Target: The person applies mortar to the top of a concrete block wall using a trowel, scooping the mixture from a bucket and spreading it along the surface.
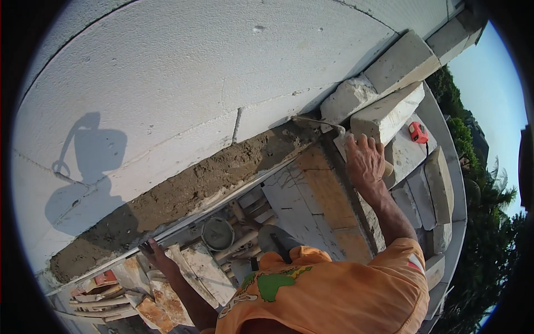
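In my right hand [364, 158] is a trowel [388, 168]; the fingers are wrapped round its wooden handle. Its bent metal neck runs left to a blade that lies at the far right end of a wet mortar bed [206, 178]. The mortar fills a long strip between a white block wall [167, 72] and a straight pale edge board [222, 196]. My left hand [154, 255] rests at this board near its left part, fingers stretched out, holding nothing that I can see.
Loose white blocks [388, 111] are stacked at the right, with a red tape measure [418, 132] on one. Below the board are a round bucket [217, 234] of grey mix, bamboo poles [239, 245] and broken block pieces [207, 270]. Trees [489, 239] stand beyond the right edge.
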The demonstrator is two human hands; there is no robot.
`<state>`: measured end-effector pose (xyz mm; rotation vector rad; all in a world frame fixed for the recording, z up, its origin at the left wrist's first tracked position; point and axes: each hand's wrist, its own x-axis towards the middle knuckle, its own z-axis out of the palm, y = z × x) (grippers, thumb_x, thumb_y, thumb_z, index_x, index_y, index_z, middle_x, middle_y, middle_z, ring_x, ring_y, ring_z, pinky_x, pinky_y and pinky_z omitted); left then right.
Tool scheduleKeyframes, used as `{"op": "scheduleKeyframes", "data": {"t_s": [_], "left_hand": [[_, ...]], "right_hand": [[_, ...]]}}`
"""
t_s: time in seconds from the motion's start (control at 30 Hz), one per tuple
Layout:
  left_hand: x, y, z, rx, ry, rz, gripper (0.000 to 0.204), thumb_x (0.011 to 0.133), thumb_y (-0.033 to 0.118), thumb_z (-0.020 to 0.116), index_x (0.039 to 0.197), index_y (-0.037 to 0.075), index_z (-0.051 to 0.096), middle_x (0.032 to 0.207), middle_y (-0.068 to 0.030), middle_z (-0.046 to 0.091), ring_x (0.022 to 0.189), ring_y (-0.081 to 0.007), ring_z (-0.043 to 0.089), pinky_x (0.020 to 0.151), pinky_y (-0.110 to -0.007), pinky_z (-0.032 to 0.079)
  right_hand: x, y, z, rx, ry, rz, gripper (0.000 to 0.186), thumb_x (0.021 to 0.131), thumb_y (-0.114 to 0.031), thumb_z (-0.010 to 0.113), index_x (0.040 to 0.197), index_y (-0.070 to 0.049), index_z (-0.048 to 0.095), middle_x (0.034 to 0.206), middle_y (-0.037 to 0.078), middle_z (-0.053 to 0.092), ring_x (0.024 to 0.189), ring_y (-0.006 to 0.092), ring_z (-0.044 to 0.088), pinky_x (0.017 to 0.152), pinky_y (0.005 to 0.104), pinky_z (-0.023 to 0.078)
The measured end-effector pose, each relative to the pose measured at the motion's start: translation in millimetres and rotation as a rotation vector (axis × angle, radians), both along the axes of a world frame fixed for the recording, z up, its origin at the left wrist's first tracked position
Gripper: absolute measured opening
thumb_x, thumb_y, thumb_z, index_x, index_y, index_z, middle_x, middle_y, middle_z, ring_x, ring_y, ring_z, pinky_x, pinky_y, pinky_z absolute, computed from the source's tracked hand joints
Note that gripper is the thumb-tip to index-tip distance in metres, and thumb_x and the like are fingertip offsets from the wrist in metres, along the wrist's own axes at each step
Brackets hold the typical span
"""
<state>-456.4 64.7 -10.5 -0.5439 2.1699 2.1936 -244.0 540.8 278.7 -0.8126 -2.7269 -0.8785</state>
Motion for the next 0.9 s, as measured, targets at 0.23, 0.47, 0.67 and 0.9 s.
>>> {"op": "scheduleKeyframes", "data": {"t_s": [0.23,0.47,0.67,0.9], "left_hand": [[-0.7,1.8,13.2,-0.018,-0.027,-0.025,0.093,0.095,0.044,0.064,0.156,-0.004,0.012,0.160,-0.0236,0.020,0.146,-0.0311,0.028,0.118,-0.041,0.025],[-0.6,-3.3,4.9,-0.023,-0.012,-0.029,0.092,0.095,0.044,0.064,0.156,-0.003,0.013,0.160,-0.0231,0.022,0.145,-0.0310,0.029,0.117,-0.042,0.026],[1.0,3.2,6.1,-0.022,-0.014,-0.010,0.095,0.093,0.048,0.065,0.156,-0.001,0.012,0.158,-0.0225,0.024,0.143,-0.0328,0.032,0.115,-0.047,0.033],[1.3,3.3,5.3,-0.010,-0.011,-0.005,0.090,0.096,0.043,0.064,0.156,-0.002,0.013,0.159,-0.0224,0.023,0.143,-0.0322,0.033,0.115,-0.044,0.030]], "right_hand": [[24.5,-10.6,-2.7,-0.765,0.220,-0.220,0.037,0.089,-0.026,0.067,0.113,0.000,0.058,0.094,0.017,0.065,0.084,0.0317,0.062,0.076,0.0439,0.049],[17.8,19.6,-16.4,-1.361,0.289,-0.398,0.036,0.096,-0.033,0.060,0.099,0.003,0.061,0.076,0.007,0.061,0.062,0.0163,0.057,0.059,0.0334,0.049],[11.9,44.0,-33.8,-1.401,0.276,-0.106,0.036,0.099,-0.034,0.057,0.091,0.001,0.063,0.075,0.005,0.060,0.060,0.0146,0.059,0.051,0.0307,0.050],[0.9,35.1,-22.7,-0.422,-0.072,0.611,0.041,0.097,-0.035,0.059,0.105,0.004,0.065,0.082,0.011,0.066,0.068,0.0198,0.064,0.063,0.0334,0.054]]}}
